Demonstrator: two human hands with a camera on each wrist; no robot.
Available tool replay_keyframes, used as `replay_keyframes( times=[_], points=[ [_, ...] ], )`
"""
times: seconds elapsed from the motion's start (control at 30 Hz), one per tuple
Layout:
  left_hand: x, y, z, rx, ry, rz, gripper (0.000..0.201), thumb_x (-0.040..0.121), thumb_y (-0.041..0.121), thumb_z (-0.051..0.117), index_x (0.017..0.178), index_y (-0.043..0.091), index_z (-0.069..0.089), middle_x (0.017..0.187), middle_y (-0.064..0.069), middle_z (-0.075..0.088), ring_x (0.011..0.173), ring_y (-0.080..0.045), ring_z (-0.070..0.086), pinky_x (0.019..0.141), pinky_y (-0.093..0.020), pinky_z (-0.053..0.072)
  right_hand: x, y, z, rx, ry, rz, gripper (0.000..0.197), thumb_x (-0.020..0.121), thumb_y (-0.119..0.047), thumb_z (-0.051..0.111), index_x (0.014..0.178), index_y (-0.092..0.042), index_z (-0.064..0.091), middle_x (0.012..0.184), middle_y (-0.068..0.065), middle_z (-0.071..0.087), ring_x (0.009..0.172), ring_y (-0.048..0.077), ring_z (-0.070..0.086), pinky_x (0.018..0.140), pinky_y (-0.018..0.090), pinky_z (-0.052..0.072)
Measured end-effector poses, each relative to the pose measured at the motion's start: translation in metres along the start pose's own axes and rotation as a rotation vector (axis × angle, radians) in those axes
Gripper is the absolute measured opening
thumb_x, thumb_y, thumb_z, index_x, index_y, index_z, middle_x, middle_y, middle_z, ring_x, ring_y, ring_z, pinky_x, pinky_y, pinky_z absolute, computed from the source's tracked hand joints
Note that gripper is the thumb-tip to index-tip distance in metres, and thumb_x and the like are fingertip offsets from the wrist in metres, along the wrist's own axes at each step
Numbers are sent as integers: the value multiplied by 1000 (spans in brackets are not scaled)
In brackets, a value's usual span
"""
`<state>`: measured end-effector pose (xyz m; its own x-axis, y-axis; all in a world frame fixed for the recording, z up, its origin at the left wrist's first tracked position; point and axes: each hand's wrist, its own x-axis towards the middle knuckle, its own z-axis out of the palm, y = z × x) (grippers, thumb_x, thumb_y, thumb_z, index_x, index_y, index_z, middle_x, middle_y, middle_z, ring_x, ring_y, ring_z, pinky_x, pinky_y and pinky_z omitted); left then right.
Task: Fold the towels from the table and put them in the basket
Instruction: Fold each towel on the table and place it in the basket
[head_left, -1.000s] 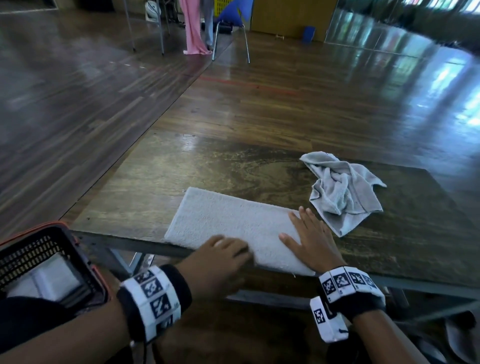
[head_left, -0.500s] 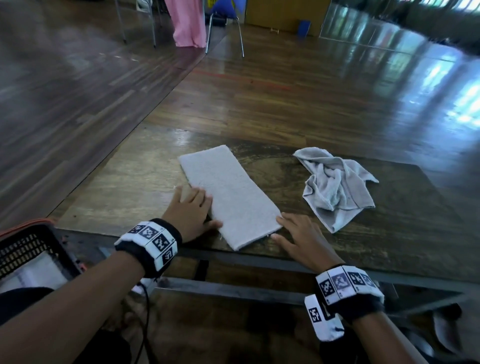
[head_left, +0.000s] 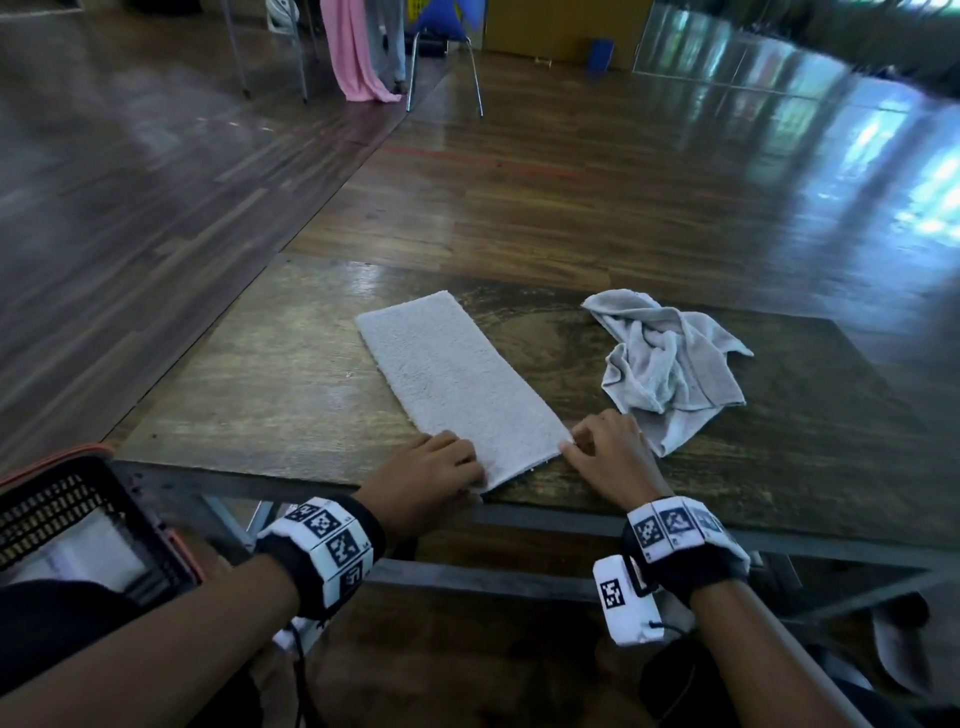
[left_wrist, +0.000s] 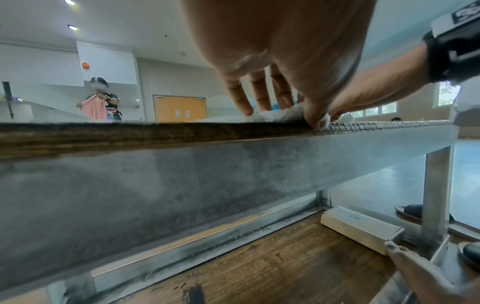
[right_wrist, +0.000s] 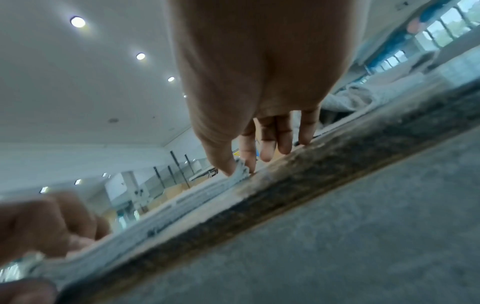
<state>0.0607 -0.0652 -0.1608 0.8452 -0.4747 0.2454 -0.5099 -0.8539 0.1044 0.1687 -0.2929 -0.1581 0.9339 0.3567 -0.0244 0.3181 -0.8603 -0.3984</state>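
Note:
A white towel (head_left: 457, 384), folded into a long strip, lies on the wooden table (head_left: 270, 384) and runs from the near edge away to the far left. My left hand (head_left: 447, 467) pinches its near left corner (left_wrist: 280, 115), thumb at the table edge. My right hand (head_left: 597, 441) pinches the near right corner (right_wrist: 240, 170) between thumb and forefinger. A crumpled grey towel (head_left: 670, 364) lies to the right of the strip, just beyond my right hand. The black basket (head_left: 67, 514) with an orange rim stands low at the left, with a folded white towel (head_left: 83, 551) inside.
The table's metal frame (left_wrist: 207, 185) runs under the near edge. A white box (left_wrist: 361, 228) and sandals lie on the floor beneath. A blue chair (head_left: 441, 31) and pink cloth (head_left: 353, 52) stand far off; another person (left_wrist: 101, 98) holds a pink cloth.
The folded strip has turned from lying across the near edge to pointing away from me. Both hands moved from flat on the towel to pinching its near corners.

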Motion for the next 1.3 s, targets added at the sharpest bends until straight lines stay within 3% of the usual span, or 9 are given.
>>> replay_keyframes(
  times=[0.13, 0.27, 0.37, 0.47, 0.63, 0.77, 0.9, 1.03, 1.3],
  points=[
    [-2, 11, -13, -160, 53, -30, 14, 83, 30, 67, 91, 19, 69, 89, 0, 69, 81, -19, 65, 71, -26, 49, -9, 4, -11, 246, 2, 77, 13, 80, -30, 62, 75, -18, 60, 76, -5, 56, 84, 15, 53, 77, 32, 45],
    [2, 36, -40, -372, 297, -75, 20, 84, 39, 64, 90, 21, 71, 86, 11, 69, 80, -7, 62, 71, -21, 44, -28, 7, -41, 733, 32, 106, 4, 86, -12, 57, 84, -16, 59, 78, 5, 61, 62, 6, 57, 54, 18, 45],
    [2, 53, -60, -538, 461, -157, 16, 85, 41, 62, 93, 29, 69, 80, 32, 59, 75, 7, 56, 68, -7, 39, -48, 11, -68, 1098, 12, -47, 21, 89, -2, 49, 93, -17, 64, 82, 5, 61, 63, 7, 54, 55, 16, 47],
    [1, 58, -69, -677, 519, -240, 10, 84, 31, 66, 92, 38, 65, 79, 31, 63, 71, 5, 59, 61, -3, 40, -61, 16, -82, 1272, -66, -128, 23, 80, 0, 52, 92, -13, 67, 84, 5, 67, 72, 11, 60, 62, 19, 51],
    [1, 43, -58, -757, 463, -443, 9, 86, 21, 65, 88, 30, 68, 78, 17, 68, 71, -2, 64, 64, -18, 53, -53, 16, -76, 1060, -15, -79, 28, 84, 10, 53, 99, -10, 65, 84, 0, 74, 77, 7, 66, 69, 16, 54],
    [1, 26, -46, -738, 460, -581, 10, 87, 18, 63, 86, 27, 68, 78, 16, 68, 71, 6, 63, 62, -8, 48, -32, 7, -67, 886, -1, -85, 25, 87, 0, 57, 84, -22, 69, 81, -14, 72, 77, -4, 64, 68, 10, 49],
    [2, 9, -36, -736, 463, -709, 7, 88, 22, 63, 88, 23, 70, 78, 16, 67, 70, 8, 62, 61, -6, 46, 3, -5, -50, 831, -106, -25, 21, 87, -7, 54, 97, -20, 68, 100, 2, 71, 93, 14, 65, 81, 30, 53],
    [3, -10, -26, -692, 444, -784, 7, 89, 25, 62, 88, 24, 69, 79, 11, 68, 72, 2, 62, 66, -15, 51, 31, -19, -28, 877, -37, 51, 11, 85, -12, 63, 86, -22, 67, 89, 2, 71, 76, 10, 66, 69, 25, 52],
    [9, -36, 0, -270, 89, -746, 24, 93, 38, 46, 105, 22, 59, 103, -3, 66, 95, -25, 60, 76, -38, 50, 67, -26, 10, 476, 25, 50, 3, 84, -24, 64, 86, -22, 64, 84, -4, 65, 80, 11, 60, 73, 26, 46]
  ],
)
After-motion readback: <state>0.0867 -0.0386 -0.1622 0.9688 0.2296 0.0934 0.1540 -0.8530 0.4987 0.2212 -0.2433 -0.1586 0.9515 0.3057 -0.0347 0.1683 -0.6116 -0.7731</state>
